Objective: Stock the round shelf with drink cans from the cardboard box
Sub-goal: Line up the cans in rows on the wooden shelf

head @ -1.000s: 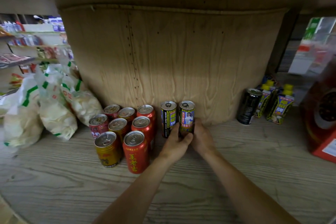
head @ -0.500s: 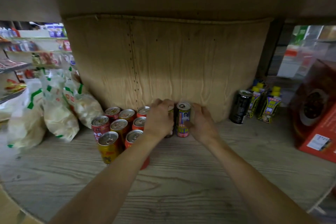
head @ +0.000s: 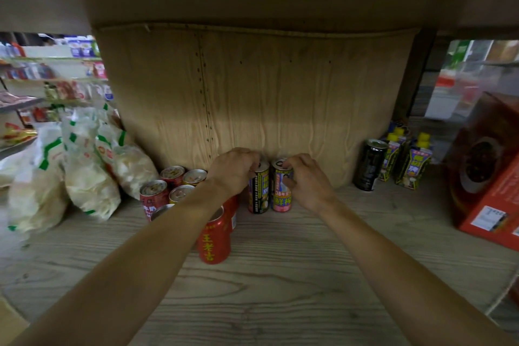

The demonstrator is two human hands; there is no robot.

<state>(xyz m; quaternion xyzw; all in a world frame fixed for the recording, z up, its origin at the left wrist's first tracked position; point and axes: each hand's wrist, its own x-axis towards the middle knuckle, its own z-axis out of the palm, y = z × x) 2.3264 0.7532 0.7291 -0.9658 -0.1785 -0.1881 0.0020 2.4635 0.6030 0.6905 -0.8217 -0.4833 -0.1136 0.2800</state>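
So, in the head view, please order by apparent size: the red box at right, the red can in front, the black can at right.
1. red box, clearly largest.
2. red can.
3. black can.
The red can stands nearer the camera, so these two cans may really be alike.

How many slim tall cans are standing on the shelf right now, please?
3: a black can under the left hand, a pink can beside it in the right hand, and a dark can at the right. Others may be hidden.
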